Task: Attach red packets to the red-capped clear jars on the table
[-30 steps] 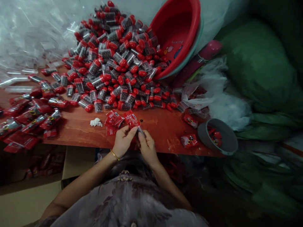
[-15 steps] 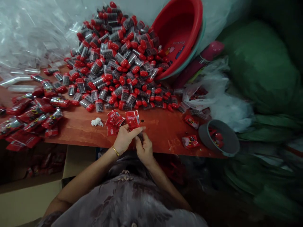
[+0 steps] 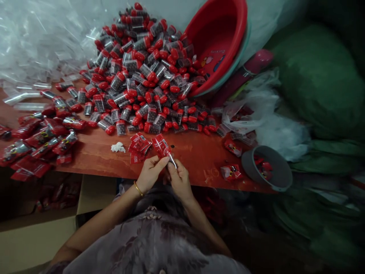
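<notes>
Between my two hands, above the near edge of the table, is a red printed packet (image 3: pixel 160 144) with its top end pointing away from me. My left hand (image 3: pixel 149 173) is closed on the packet's near end, thumb on top. My right hand (image 3: pixel 181 182) pinches the same end from the right, where a bright shiny edge shows between the fingers. Whatever is inside the packet is hidden by the fingers. Just left of it lies a small stack of flat red packets (image 3: pixel 138 144), with a crumpled white scrap (image 3: pixel 118 147) beside that.
A large heap of clear tubes with red caps (image 3: pixel 148 82) covers the table's back, against a red basin (image 3: pixel 239 23). Filled red packets (image 3: pixel 47 142) pile up at left, above a cardboard box (image 3: pixel 92 194). A grey bowl (image 3: pixel 281 179) sits at the right edge.
The packet has tilted, its near end turning toward my right hand, and a shiny edge now shows there. My right hand has shifted slightly right. The whole view has moved a little.
</notes>
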Action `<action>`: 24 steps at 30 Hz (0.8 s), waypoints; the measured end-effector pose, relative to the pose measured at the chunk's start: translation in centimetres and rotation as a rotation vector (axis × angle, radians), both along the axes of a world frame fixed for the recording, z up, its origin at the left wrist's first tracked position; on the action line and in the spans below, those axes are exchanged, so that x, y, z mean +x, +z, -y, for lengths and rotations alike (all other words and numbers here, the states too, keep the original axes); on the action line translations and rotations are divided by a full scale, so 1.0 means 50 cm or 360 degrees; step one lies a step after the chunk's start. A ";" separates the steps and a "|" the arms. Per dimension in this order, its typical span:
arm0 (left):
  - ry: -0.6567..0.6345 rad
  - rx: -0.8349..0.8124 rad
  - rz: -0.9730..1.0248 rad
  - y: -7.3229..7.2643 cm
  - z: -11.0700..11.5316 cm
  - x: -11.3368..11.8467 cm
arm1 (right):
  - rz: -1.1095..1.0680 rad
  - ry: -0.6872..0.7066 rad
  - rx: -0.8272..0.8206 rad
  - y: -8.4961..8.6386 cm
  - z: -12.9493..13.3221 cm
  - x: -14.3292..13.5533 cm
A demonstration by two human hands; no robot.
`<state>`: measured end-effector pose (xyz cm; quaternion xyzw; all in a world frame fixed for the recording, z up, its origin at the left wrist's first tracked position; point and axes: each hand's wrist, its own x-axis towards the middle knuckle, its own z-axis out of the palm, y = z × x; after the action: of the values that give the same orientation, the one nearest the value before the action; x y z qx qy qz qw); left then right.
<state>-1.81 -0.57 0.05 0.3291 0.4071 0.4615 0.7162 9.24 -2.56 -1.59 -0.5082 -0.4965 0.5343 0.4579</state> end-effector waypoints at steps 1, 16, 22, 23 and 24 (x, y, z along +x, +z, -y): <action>-0.0007 0.0000 -0.0016 0.000 0.002 -0.001 | 0.0004 -0.0009 0.0008 0.000 0.000 0.000; 0.0136 0.0056 -0.0014 0.028 -0.027 0.008 | 0.0515 -0.0181 0.0530 -0.006 0.003 -0.007; 0.0084 0.0175 -0.0025 0.026 -0.023 -0.004 | -0.0121 0.0074 0.0058 0.010 -0.010 0.004; 0.0111 0.0209 -0.0016 0.024 -0.024 -0.007 | -0.0185 0.0100 0.0024 0.012 -0.012 0.006; 0.0150 0.0244 -0.0026 0.022 -0.026 -0.009 | -0.0209 0.0103 0.0015 0.012 -0.013 0.008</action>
<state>-2.24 0.74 1.14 0.3672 0.3913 0.5220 0.6630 9.62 -1.88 -1.00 -0.4535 -0.4841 0.5787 0.4744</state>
